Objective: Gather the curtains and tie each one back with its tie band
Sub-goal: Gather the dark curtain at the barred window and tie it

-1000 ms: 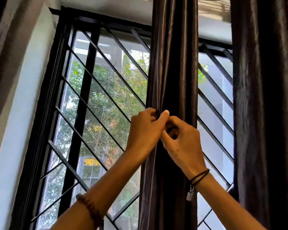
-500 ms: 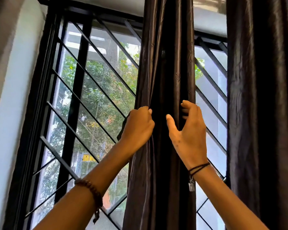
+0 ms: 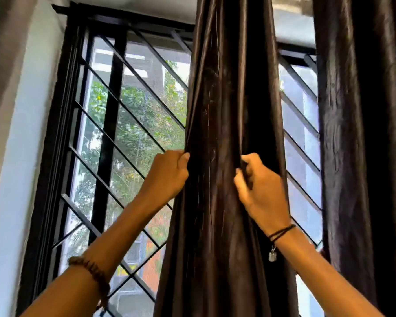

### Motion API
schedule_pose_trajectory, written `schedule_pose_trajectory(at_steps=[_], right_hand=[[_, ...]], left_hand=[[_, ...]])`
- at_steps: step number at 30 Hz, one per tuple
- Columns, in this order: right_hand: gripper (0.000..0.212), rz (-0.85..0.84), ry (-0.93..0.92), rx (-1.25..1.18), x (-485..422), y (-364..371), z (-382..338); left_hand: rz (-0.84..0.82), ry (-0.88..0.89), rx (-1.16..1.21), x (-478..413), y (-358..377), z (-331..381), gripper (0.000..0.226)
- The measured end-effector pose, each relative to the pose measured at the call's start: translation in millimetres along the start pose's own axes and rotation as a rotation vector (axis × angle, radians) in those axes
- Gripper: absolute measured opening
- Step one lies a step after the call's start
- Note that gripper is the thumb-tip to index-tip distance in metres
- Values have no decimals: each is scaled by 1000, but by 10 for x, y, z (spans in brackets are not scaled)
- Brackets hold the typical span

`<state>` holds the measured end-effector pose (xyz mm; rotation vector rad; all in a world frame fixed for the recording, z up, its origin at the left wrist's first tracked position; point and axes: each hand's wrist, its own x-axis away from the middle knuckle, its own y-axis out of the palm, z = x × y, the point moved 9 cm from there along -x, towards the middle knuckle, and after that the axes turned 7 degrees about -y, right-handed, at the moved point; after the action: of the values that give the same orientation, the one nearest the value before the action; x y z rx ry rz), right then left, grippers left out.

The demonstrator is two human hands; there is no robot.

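Left hand point(image 3: 167, 177) grips the curtain's point(image 3: 217, 110) left edge, right hand point(image 3: 261, 191) pinches its right folds — window point(image 3: 133, 124) bare either side.

Daylight pours in through the window point(image 3: 133, 138) and backlights everything, so the dark curtain point(image 3: 215, 99) loses its folds in shadow. Far right panes glare pale. Edges bow slightly and detail is soft.
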<state>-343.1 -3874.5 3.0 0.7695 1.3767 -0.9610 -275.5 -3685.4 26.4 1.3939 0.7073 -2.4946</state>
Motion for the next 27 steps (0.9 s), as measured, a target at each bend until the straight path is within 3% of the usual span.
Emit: schedule_pose_trajectory(at_steps=[12,19,24,27], right_hand=[[39,54,-82,-173,18,124,-620],[44,-54,-44,-124,47,214,-710],[31,-106,-34,-49,90,217,-762],[23,-126,-54,-80,97,172,-773]], left_hand=[[-111,107,100,153,143,404,34],[-194,87,108,180,111,458,33],[-93,-21,187,146,56,526,47],[-31,16,111,139,45,583,49]])
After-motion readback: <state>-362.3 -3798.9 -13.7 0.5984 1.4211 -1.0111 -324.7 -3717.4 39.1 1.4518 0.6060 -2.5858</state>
